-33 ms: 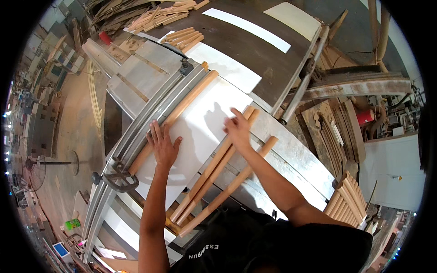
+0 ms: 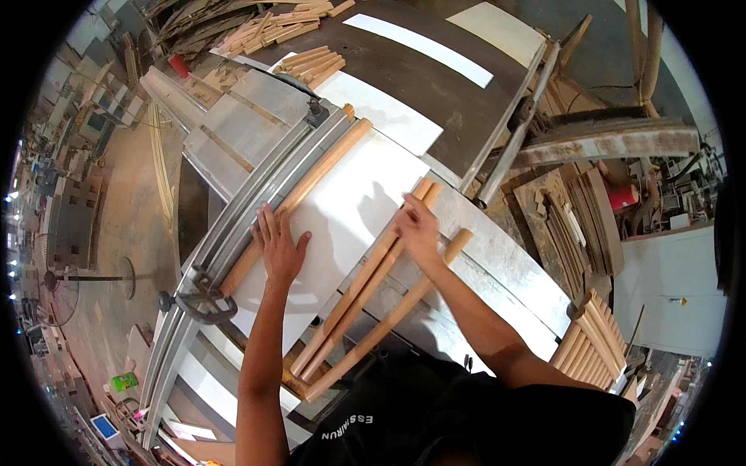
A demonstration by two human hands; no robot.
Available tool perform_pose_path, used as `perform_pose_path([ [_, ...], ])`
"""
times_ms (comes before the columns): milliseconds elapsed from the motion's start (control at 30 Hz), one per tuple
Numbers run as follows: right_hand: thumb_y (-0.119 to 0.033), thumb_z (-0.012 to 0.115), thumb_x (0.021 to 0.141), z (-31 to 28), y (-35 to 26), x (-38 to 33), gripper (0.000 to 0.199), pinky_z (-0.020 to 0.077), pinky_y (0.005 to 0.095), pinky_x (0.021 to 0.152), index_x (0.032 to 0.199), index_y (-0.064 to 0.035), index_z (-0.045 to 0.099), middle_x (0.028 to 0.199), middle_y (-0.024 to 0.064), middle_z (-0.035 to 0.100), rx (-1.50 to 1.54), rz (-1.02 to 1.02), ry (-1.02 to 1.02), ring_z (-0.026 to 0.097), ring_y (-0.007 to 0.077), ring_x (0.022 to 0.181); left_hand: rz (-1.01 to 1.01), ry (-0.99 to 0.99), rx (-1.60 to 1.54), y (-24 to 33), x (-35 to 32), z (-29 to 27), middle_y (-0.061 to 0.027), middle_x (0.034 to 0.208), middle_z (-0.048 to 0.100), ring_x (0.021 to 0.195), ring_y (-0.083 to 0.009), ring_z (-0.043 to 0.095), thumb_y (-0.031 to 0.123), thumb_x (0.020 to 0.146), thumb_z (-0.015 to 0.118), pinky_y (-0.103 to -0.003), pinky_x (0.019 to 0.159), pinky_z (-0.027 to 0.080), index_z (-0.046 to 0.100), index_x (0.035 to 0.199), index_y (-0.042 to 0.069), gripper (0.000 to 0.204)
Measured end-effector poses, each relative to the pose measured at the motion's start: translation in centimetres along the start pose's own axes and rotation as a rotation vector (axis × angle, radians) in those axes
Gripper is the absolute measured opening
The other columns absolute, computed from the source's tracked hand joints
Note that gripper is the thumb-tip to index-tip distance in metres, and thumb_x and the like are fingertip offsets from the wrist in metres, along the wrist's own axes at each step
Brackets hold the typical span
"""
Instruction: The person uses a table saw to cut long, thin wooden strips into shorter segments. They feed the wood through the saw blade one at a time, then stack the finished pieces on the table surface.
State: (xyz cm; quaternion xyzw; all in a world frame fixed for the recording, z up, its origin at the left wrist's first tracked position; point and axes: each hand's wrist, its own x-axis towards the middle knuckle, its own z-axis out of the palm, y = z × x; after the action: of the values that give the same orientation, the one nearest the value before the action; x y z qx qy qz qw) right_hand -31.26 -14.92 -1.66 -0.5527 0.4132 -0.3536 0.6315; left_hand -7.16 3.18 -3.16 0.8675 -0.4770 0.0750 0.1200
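My left hand (image 2: 281, 252) lies with fingers spread, its fingertips on a round wooden pole (image 2: 330, 161) that runs along the metal fence (image 2: 256, 175) of a saw table. Beneath its palm is a white panel (image 2: 342, 210). My right hand (image 2: 420, 231) has curled fingers over the upper part of two wooden poles (image 2: 350, 299) lying side by side, and it appears to grip the left one. To the right of that pair, a third wooden pole (image 2: 388, 317) lies slanted under my right forearm.
A black clamp-like handle (image 2: 206, 299) sits at the fence's near end. Short wooden pieces (image 2: 315, 66) lie at the far side. More poles (image 2: 590, 334) are stacked at the right. A metal frame (image 2: 521, 116) stands at the far right, and a fan (image 2: 58, 291) at the left.
My right hand has moved slightly right and nearer, and its fingers have curled over the paired poles. My left hand stays in place on the pole by the fence.
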Motion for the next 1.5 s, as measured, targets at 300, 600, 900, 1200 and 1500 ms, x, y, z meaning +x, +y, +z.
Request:
perform_pose_path([
  [300,-0.006,0.063,0.094,-18.4,1.2,-17.1,0.031,0.0514,0.028,0.06,0.123,0.0049,0.065,0.073,0.005,0.064,-0.235,0.042,0.287,0.059,0.0103,0.063,-0.006,-0.247,-0.175,2.7,-2.0,-2.0,-0.0173,0.139,0.052,0.126,-0.0405,0.048,0.041,0.094,0.067,-0.059,0.106,0.035,0.044,0.149,0.009,0.068],
  [600,-0.021,0.071,0.089,-15.9,4.5,-24.6,0.039,0.0551,0.0362,0.068,0.121,0.0002,0.068,0.078,0.0156,0.071,-0.43,0.075,-0.005,0.069,0.0259,0.069,0.157,-0.368,-0.188,14.6,-11.1,-3.8,-0.0231,0.131,0.048,0.122,-0.0415,0.047,0.053,0.081,0.076,-0.058,0.101,0.039,0.033,0.153,0.0,0.099],
  [900,-0.035,0.071,0.09,-15.2,4.6,-34.9,0.051,0.0571,0.0419,0.076,0.125,0.0014,0.064,0.087,0.018,0.074,-0.492,0.191,-0.155,0.073,0.0341,0.083,0.178,-0.327,-0.259,27.7,-14.5,-0.6,-0.0213,0.127,0.048,0.119,-0.0395,0.047,0.061,0.08,0.074,-0.056,0.097,0.041,0.033,0.152,-0.001,0.103],
  [1200,-0.042,0.08,0.084,-9.7,5.4,-40.8,0.067,0.0559,0.0437,0.078,0.118,0.0055,0.048,0.095,0.025,0.069,-0.321,0.454,0.109,0.071,0.0366,0.088,0.355,-0.456,-0.435,35.6,-18.1,-2.6,-0.0228,0.133,0.047,0.122,-0.043,0.046,0.05,0.091,0.068,-0.06,0.097,0.042,0.039,0.153,0.018,0.076],
  [1500,0.0,0.063,0.091,-11.5,6.9,-42.5,0.033,0.0543,0.0339,0.078,0.123,-0.0012,0.053,0.099,0.008,0.065,0.308,0.297,0.481,0.064,0.0168,0.089,0.456,-0.335,-0.593,24.5,-26.0,-3.7,-0.0242,0.13,0.051,0.121,-0.0448,0.049,0.034,0.083,0.078,-0.055,0.104,0.041,0.039,0.149,0.003,0.083],
])
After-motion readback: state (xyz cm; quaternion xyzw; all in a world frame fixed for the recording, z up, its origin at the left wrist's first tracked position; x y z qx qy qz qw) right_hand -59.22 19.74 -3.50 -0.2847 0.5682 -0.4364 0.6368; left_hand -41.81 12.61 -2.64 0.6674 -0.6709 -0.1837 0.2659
